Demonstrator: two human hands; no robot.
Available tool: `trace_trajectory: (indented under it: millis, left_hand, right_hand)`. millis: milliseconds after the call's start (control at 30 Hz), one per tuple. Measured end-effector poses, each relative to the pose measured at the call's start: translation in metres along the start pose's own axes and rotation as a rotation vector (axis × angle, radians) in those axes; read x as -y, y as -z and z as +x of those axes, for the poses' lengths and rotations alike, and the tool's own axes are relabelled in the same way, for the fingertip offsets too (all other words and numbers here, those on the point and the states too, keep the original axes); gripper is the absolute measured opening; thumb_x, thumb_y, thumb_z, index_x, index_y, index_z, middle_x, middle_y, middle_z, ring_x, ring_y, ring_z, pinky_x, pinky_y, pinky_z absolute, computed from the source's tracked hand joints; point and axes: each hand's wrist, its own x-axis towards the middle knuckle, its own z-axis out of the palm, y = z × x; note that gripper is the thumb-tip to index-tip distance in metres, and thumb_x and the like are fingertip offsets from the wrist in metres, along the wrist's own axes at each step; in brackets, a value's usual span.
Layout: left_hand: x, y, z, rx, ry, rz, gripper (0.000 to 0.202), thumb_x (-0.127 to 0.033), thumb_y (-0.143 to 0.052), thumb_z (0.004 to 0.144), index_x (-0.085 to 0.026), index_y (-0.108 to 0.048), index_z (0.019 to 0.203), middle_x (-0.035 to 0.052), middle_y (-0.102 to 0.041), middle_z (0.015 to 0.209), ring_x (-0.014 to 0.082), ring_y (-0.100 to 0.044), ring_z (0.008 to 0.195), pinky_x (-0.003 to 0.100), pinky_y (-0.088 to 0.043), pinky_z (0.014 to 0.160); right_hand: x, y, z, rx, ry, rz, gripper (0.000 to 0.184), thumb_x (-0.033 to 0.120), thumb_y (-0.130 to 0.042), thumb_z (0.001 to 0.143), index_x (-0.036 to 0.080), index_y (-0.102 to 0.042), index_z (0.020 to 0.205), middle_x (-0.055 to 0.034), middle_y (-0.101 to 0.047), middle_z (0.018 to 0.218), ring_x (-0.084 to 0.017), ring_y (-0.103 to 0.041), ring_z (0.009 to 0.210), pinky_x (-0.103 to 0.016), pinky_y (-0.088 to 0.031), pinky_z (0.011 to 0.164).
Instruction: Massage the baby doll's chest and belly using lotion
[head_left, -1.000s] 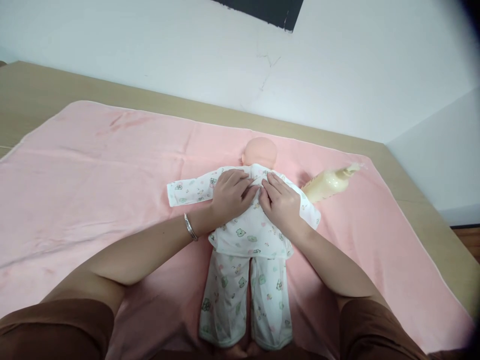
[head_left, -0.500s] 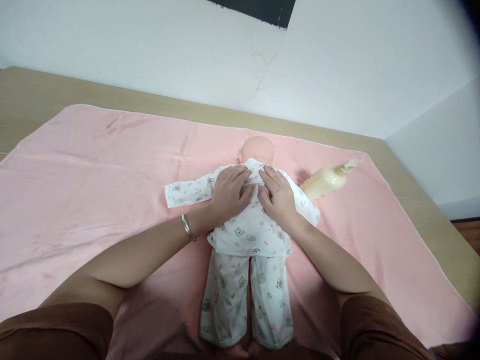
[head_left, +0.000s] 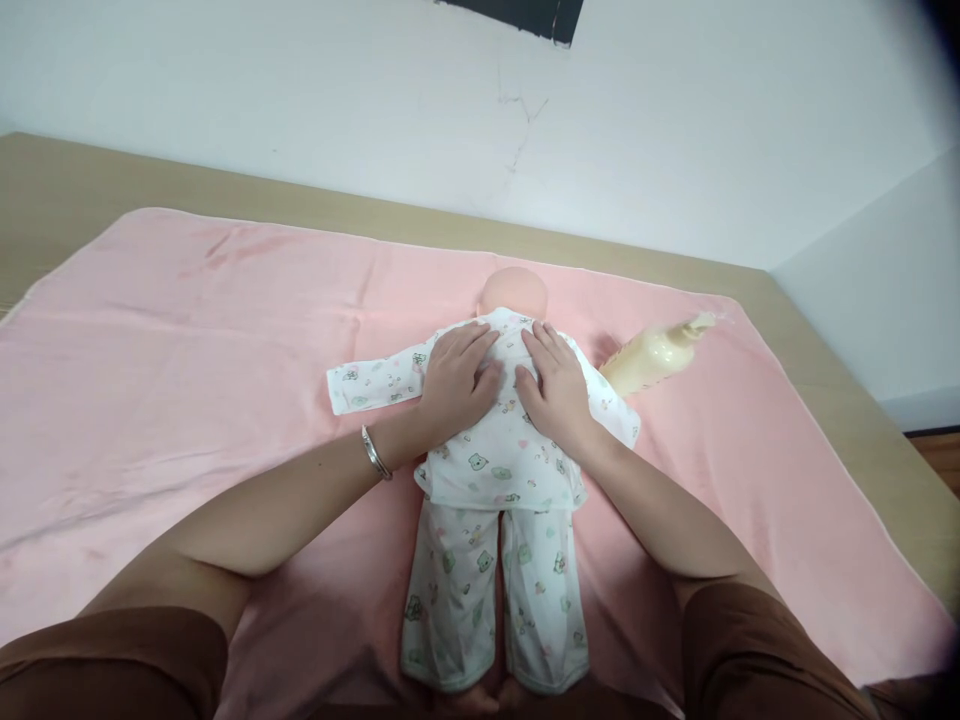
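A baby doll lies on its front, its bare head pointing away from me. It wears a white printed top and matching trousers; its feet show at the bottom edge. My left hand rests flat on the left side of the doll's upper back, fingers stretched out. On the right side of the back, my right hand lies flat too, its thumb facing the left one. Neither hand grips anything. One sleeve spreads out to the left.
A pink blanket covers much of the wooden table. To the right of the doll lies a cream pump bottle on its side. Behind the table stands a white wall with cracks and a dark panel at the top.
My hands have shifted slightly on the doll's upper back, and the right fingers have moved a little away from me. The fabric between the hands looks smoother.
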Motion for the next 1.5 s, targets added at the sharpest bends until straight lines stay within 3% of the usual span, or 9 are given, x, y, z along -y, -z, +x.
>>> trace_trajectory:
  millis: [67,300,400,533,633,867,1000,1200,1500]
  left_hand:
    - [0.002,-0.002,0.001,-0.015,-0.030,-0.028,0.032,-0.027,-0.050,0.091,-0.020,-0.060,0.120,0.0092,-0.064,0.126,0.0241,-0.056,0.123,0.047,-0.042,0.108]
    - [0.000,-0.002,-0.003,-0.173,-0.098,-0.017,0.010,-0.027,-0.057,0.088,-0.021,-0.064,0.088,0.0055,-0.067,0.086,0.0217,-0.064,0.096,0.042,-0.053,0.088]
    - [-0.002,0.000,-0.004,-0.171,-0.078,-0.006,0.012,-0.026,-0.055,0.088,-0.020,-0.065,0.092,0.0071,-0.067,0.092,0.0214,-0.063,0.096,0.041,-0.053,0.088]
    - [-0.001,0.001,-0.001,-0.052,-0.046,0.008,0.028,-0.026,-0.049,0.091,-0.018,-0.061,0.115,0.0107,-0.064,0.119,0.0239,-0.058,0.115,0.045,-0.046,0.102]
    - [0.000,0.001,0.001,0.012,-0.077,0.014,0.035,-0.025,-0.047,0.091,-0.019,-0.057,0.124,0.0100,-0.062,0.129,0.0248,-0.053,0.125,0.048,-0.041,0.108]
    - [-0.002,0.001,-0.002,-0.064,-0.070,0.023,0.012,-0.027,-0.053,0.086,-0.022,-0.063,0.090,0.0065,-0.068,0.091,0.0242,-0.062,0.101,0.045,-0.049,0.093]
    - [-0.005,0.002,-0.003,-0.072,-0.009,0.060,0.017,-0.026,-0.052,0.086,-0.021,-0.064,0.097,0.0087,-0.067,0.101,0.0251,-0.060,0.101,0.046,-0.049,0.093]
    - [-0.003,0.002,0.000,0.018,0.047,0.049,0.033,-0.026,-0.049,0.088,-0.017,-0.059,0.118,0.0118,-0.062,0.126,0.0274,-0.054,0.121,0.049,-0.040,0.107]
    - [-0.003,0.003,-0.002,-0.068,-0.061,0.013,0.012,-0.024,-0.052,0.085,-0.022,-0.061,0.093,0.0080,-0.069,0.106,0.0237,-0.061,0.108,0.045,-0.047,0.098]
  right_hand:
    - [-0.001,0.000,0.000,0.001,0.015,-0.008,0.046,0.034,-0.045,0.093,0.016,-0.053,0.136,-0.0117,-0.047,0.148,-0.030,-0.039,0.141,-0.058,-0.035,0.114]
    - [0.003,-0.006,-0.012,-0.276,0.098,-0.019,0.023,0.030,-0.051,0.092,0.022,-0.071,0.100,-0.0079,-0.072,0.115,-0.025,-0.064,0.117,-0.043,-0.052,0.103]
    - [0.006,-0.004,-0.011,-0.249,0.056,-0.030,0.027,0.031,-0.050,0.093,0.019,-0.070,0.108,-0.0095,-0.069,0.121,-0.024,-0.062,0.121,-0.042,-0.050,0.105]
    - [0.005,0.001,-0.004,-0.044,-0.021,-0.047,0.044,0.033,-0.044,0.094,0.014,-0.056,0.133,-0.0135,-0.052,0.143,-0.028,-0.043,0.138,-0.052,-0.037,0.115]
    - [0.002,0.002,0.000,0.034,-0.008,-0.021,0.048,0.033,-0.042,0.094,0.014,-0.051,0.137,-0.0140,-0.046,0.149,-0.029,-0.036,0.143,-0.056,-0.031,0.116]
    - [0.001,-0.004,-0.006,-0.161,0.038,0.066,0.025,0.032,-0.049,0.091,0.022,-0.062,0.110,-0.0119,-0.064,0.129,-0.027,-0.055,0.127,-0.054,-0.043,0.108]
    - [0.004,-0.002,-0.005,-0.139,-0.022,0.064,0.030,0.031,-0.048,0.090,0.022,-0.058,0.117,-0.0115,-0.062,0.132,-0.028,-0.053,0.128,-0.053,-0.044,0.107]
    - [0.002,0.002,0.002,0.012,-0.026,0.014,0.041,0.033,-0.046,0.091,0.017,-0.052,0.128,-0.0150,-0.051,0.143,-0.031,-0.043,0.137,-0.057,-0.034,0.113]
    - [0.001,-0.002,-0.004,-0.194,0.023,0.153,0.017,0.033,-0.052,0.088,0.024,-0.061,0.099,-0.0102,-0.067,0.123,-0.027,-0.058,0.122,-0.053,-0.045,0.104]
